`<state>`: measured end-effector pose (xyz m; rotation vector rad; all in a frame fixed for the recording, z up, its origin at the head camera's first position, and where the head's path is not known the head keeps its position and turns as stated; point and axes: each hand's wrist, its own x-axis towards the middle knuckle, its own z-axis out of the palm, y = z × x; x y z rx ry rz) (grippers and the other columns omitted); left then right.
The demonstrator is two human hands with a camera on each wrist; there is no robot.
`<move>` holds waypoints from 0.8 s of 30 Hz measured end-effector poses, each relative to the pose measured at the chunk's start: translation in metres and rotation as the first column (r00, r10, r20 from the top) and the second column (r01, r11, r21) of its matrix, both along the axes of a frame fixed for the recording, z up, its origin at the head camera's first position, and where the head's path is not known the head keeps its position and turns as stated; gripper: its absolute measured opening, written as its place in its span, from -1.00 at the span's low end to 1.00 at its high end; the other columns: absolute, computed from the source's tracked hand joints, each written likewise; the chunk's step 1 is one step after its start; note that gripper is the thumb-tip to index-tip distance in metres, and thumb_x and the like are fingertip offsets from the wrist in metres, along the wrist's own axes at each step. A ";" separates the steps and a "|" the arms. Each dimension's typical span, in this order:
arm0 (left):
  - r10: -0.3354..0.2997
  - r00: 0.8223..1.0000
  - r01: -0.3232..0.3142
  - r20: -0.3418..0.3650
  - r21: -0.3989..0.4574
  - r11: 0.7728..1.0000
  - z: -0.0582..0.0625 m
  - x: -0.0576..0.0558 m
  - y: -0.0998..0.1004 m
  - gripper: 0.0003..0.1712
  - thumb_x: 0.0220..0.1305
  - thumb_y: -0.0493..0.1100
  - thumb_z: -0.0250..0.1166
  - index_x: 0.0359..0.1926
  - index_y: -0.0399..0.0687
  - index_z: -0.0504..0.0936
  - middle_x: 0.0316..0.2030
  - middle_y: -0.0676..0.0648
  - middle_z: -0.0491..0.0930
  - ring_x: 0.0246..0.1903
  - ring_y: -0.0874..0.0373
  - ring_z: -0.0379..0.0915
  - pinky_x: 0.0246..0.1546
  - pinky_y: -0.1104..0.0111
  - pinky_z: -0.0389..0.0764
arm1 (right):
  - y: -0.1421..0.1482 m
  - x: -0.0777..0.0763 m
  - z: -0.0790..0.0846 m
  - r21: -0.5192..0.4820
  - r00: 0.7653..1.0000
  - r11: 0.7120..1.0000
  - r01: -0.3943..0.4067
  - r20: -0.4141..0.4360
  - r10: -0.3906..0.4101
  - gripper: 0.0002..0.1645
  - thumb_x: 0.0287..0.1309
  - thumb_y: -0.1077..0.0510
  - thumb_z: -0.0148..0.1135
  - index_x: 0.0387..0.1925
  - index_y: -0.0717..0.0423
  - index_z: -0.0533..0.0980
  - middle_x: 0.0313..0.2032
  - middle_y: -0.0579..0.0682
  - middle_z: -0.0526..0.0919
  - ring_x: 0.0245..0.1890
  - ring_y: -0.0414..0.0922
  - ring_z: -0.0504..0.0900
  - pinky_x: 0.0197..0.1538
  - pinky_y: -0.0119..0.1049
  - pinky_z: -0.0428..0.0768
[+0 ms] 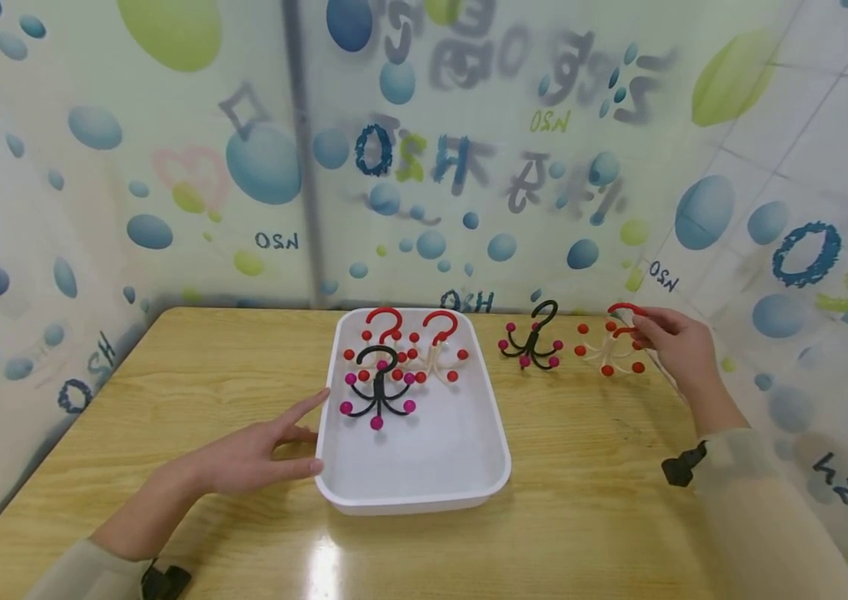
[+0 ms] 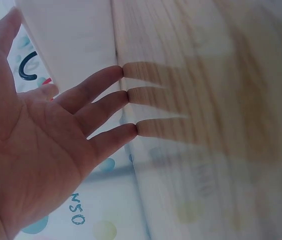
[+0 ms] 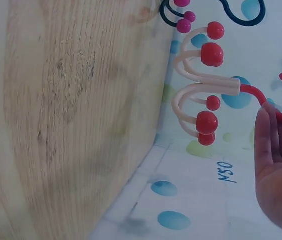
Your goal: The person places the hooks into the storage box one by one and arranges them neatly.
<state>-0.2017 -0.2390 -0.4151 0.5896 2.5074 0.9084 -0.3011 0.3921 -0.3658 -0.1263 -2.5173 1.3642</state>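
white tray (image 1: pixel 431 458), one only, sits on the wooden surface (image 1: pixel 581 500), and from my end i count two red-and-cream hangers (image 1: pixel 433 362) side by side towards its back and one black hanger (image 1: pixel 379 387) in front of them. outside i count two more: a second black hanger (image 1: pixel 532 340) on the surface just beside the tray, and a third red-and-cream hanger (image 1: pixel 608 350) near it, in the right hand (image 1: pixel 675 337). that makes five.

the right hand pinches this last one by its red hook between thumb and fingers; i cannot tell whether its feet touch the surface. my right wrist view shows five red balls on it, though another may be hidden, and the picture edge cuts off part of the hook and of the hand.

the left hand (image 1: pixel 251 454) has its fingers spread, with index finger and thumb at the tray's left rim. in my left wrist view three fingertips meet the surface, while the tray is cut off and only a black curl and a scrap of red show past it.

the front black hanger covers part of the left one behind, and the balls crowd together there, so i cannot share them out. grey writing on the patterned wall (image 1: pixel 431 271) is blurred.
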 end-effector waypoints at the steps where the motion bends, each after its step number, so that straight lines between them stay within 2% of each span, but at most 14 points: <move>1: 0.000 1.000 0.000 0.001 0.002 1.000 0.000 0.000 0.000 0.15 0.52 0.30 0.36 0.81 0.35 -0.17 0.45 -0.21 0.61 0.50 -0.43 0.42 0.46 -0.47 0.35 | 0.000 0.003 0.002 0.025 1.000 1.000 0.002 -0.001 -0.002 -0.28 0.59 -0.24 0.25 0.42 0.23 0.55 -0.21 -0.48 0.70 -0.16 -0.36 0.76 -0.10 -0.64 0.70; 5: 0.003 1.000 -0.003 0.008 0.003 1.000 0.000 0.000 0.000 0.15 0.52 0.30 0.36 0.81 0.37 -0.18 0.45 -0.21 0.61 0.51 -0.44 0.41 0.46 -0.48 0.34 | -0.005 0.015 0.009 0.110 1.000 0.994 0.004 0.002 -0.004 -0.27 0.56 -0.33 0.25 0.38 0.15 0.60 -0.19 -0.50 0.69 -0.16 -0.39 0.68 -0.13 -0.65 0.65; 10: 0.003 1.000 -0.003 0.004 -0.001 1.000 0.000 0.000 0.000 0.15 0.52 0.30 0.36 0.81 0.36 -0.18 0.44 -0.21 0.61 0.50 -0.44 0.42 0.45 -0.48 0.36 | -0.017 0.031 0.018 0.089 0.997 0.993 -0.074 0.006 0.074 -0.31 0.55 -0.27 0.30 0.35 0.19 0.62 -0.24 -0.56 0.73 -0.22 -0.45 0.73 -0.14 -0.60 0.70; 14: 0.002 1.000 -0.002 -0.001 0.001 1.000 -0.001 0.001 0.000 0.14 0.52 0.30 0.36 0.81 0.34 -0.17 0.44 -0.21 0.62 0.49 -0.45 0.43 0.44 -0.48 0.36 | -0.035 0.043 0.024 0.093 0.991 0.987 -0.133 -0.001 0.134 -0.36 0.56 -0.22 0.32 0.32 0.20 0.63 -0.23 -0.51 0.77 -0.24 -0.44 0.75 -0.14 -0.55 0.74; 18: 0.003 1.000 -0.003 -0.003 0.005 1.000 -0.001 0.000 0.000 0.15 0.52 0.30 0.36 0.81 0.35 -0.17 0.44 -0.20 0.62 0.50 -0.45 0.42 0.44 -0.49 0.36 | -0.054 0.052 0.030 0.105 0.985 0.979 -0.172 -0.012 0.174 -0.40 0.56 -0.18 0.33 0.30 0.20 0.66 -0.19 -0.41 0.80 -0.24 -0.39 0.76 -0.12 -0.53 0.75; 24: 0.005 1.000 -0.005 -0.002 0.005 1.000 -0.001 0.000 0.000 0.15 0.51 0.30 0.36 0.81 0.34 -0.17 0.43 -0.18 0.64 0.50 -0.44 0.42 0.44 -0.49 0.37 | -0.082 0.061 0.040 0.096 0.970 0.966 -0.240 -0.017 0.242 -0.48 0.56 -0.11 0.36 0.28 0.16 0.69 -0.14 -0.30 0.82 -0.21 -0.19 0.82 -0.11 -0.47 0.75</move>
